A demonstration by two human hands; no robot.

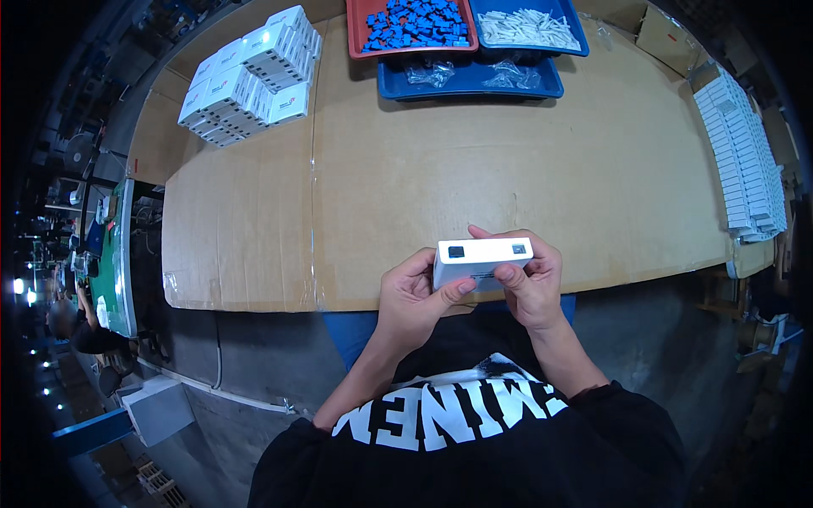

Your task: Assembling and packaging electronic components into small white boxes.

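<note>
A small white rectangular box-shaped device [483,251] is held between both hands above the front edge of the table. Two dark square openings show on its upward narrow side, one near each end. My left hand [415,292] grips its left end, thumb pressed on the face toward me. Around the right end my right hand [532,279] is closed, its thumb also on the near face and its fingers behind. The far face of the device is hidden.
The table is covered with brown cardboard [508,161]. White boxed units [246,80] are stacked at the far left. At the back stand a red tray [368,52] of blue parts and blue trays [555,89] with white parts and clear bags. Flat white pieces [737,161] are piled at the right.
</note>
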